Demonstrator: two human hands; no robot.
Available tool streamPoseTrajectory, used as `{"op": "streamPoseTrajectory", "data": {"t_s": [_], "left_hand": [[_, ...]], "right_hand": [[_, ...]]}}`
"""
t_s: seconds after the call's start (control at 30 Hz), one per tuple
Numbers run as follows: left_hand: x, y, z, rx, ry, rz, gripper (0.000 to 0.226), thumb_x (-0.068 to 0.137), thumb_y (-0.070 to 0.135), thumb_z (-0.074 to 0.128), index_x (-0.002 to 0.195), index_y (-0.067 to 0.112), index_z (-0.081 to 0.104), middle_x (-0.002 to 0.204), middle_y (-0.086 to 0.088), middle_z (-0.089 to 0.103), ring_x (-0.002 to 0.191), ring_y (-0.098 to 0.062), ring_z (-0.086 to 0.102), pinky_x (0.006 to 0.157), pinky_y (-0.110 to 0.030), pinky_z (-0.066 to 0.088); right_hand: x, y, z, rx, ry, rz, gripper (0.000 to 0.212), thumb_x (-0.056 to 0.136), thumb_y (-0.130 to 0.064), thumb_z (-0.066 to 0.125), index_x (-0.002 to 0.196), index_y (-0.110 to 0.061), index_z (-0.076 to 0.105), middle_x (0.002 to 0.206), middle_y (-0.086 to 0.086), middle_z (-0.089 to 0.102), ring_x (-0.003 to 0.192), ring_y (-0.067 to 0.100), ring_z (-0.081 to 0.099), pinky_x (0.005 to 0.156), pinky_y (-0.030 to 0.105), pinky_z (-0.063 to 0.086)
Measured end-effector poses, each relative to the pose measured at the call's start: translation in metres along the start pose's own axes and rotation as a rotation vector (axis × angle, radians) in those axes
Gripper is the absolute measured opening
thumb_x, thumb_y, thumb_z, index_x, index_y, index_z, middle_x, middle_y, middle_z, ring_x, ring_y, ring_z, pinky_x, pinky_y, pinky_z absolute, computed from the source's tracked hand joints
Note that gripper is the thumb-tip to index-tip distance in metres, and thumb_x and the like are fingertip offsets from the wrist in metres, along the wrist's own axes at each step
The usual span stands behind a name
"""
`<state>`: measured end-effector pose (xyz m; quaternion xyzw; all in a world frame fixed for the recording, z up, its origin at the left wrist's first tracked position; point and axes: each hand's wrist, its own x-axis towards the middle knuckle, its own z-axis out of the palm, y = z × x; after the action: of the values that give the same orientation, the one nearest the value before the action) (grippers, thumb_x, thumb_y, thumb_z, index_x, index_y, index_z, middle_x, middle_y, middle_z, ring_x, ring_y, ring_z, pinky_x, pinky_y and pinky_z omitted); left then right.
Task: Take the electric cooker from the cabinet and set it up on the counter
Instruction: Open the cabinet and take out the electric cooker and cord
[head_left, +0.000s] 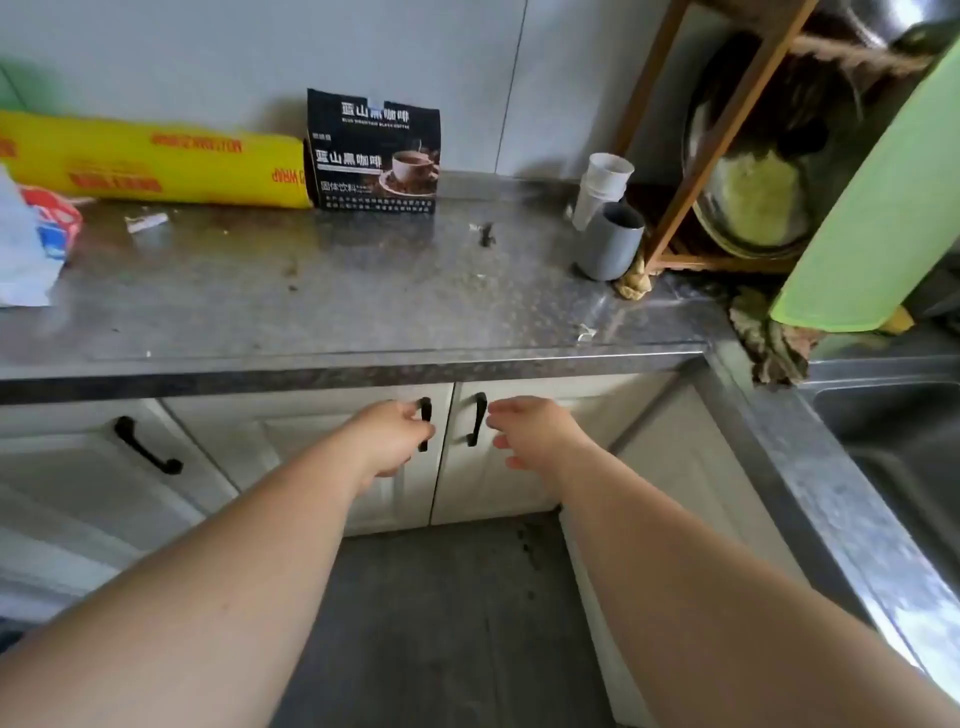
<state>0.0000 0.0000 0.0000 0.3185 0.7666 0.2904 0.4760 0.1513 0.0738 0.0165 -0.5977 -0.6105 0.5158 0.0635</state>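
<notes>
Item: double-door base cabinet (498, 457) under the front edge of the grey stone counter (363, 291), both doors shut. The electric cooker is not in view; judged to be behind these doors, it lies straight ahead of and below both hands.

Handles: two black bar handles, long axes running near vertical, set either side of the centre seam. Left door handle (425, 423); right door handle (477, 418).

Left hand (392, 439): fingers curled round the left door handle, touching it, apparently gripping.

Right hand (530, 434): fingers spread and loosely bent, holding nothing, fingertips just beside the right door handle but apart from it. The handle lies to the left of these fingertips.

Judgement: the left hand is the nearer, already on its bar; the right needs a short leftward reach to close across its upright bar. Both doors would then swing outward from the centre seam, towards the person.

Counter contents: yellow cling-wrap roll (156, 158) along the back edge, left; black coffee bag (373, 150) upright at the back edge, centre; stacked white cups (602, 187) and a grey cup (612, 241) towards the right end beside a wooden rack (691, 171). The middle of the counter towards the front edge is bare, a likely spot for the cooker.

Adjacent: steel sink (893, 441) at the right.
</notes>
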Motion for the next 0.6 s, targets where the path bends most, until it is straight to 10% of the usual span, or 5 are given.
{"op": "streamPoseTrajectory", "data": {"t_s": [0.13, 0.3, 0.4, 0.6], "left_hand": [[0.044, -0.004, 0.02, -0.027, -0.007, -0.052, 0.043, 0.086, 0.021, 0.051, 0.128, 0.017, 0.044, 0.11, -0.014, 0.06, 0.087, -0.027, 0.057, 0.07, -0.033, 0.047], [0.076, -0.01, 0.039, -0.241, 0.11, -0.135, 0.014, 0.084, 0.011, 0.044, 0.079, 0.024, 0.041, 0.079, -0.004, 0.052, 0.069, -0.019, 0.055, 0.06, -0.029, 0.043], [0.076, -0.015, 0.037, -0.273, 0.156, -0.164, 0.004, 0.085, 0.022, 0.047, 0.086, 0.026, 0.045, 0.088, -0.006, 0.06, 0.059, -0.016, 0.064, 0.067, -0.033, 0.051], [0.046, -0.028, 0.037, -0.216, 0.099, -0.245, 0.062, 0.062, 0.077, 0.048, 0.1, 0.029, 0.049, 0.098, 0.005, 0.059, 0.059, -0.016, 0.067, 0.067, -0.032, 0.054]], "right_hand": [[0.038, 0.009, 0.014, -0.073, -0.043, -0.042, 0.04, 0.088, -0.018, 0.046, 0.128, -0.021, 0.052, 0.119, 0.006, 0.059, 0.102, 0.023, 0.058, 0.09, 0.042, 0.052], [0.068, 0.017, 0.027, -0.077, -0.133, -0.089, 0.045, 0.089, -0.016, 0.046, 0.134, -0.018, 0.044, 0.139, 0.002, 0.048, 0.119, 0.023, 0.049, 0.101, 0.042, 0.044], [0.073, 0.021, 0.028, -0.04, -0.166, -0.101, 0.051, 0.088, -0.014, 0.046, 0.138, -0.021, 0.037, 0.141, -0.003, 0.046, 0.104, 0.017, 0.053, 0.098, 0.041, 0.047], [0.068, 0.02, 0.027, -0.099, -0.246, -0.204, 0.065, 0.08, -0.007, 0.04, 0.139, -0.034, 0.032, 0.127, -0.006, 0.051, 0.089, 0.013, 0.059, 0.079, 0.032, 0.052]]}}
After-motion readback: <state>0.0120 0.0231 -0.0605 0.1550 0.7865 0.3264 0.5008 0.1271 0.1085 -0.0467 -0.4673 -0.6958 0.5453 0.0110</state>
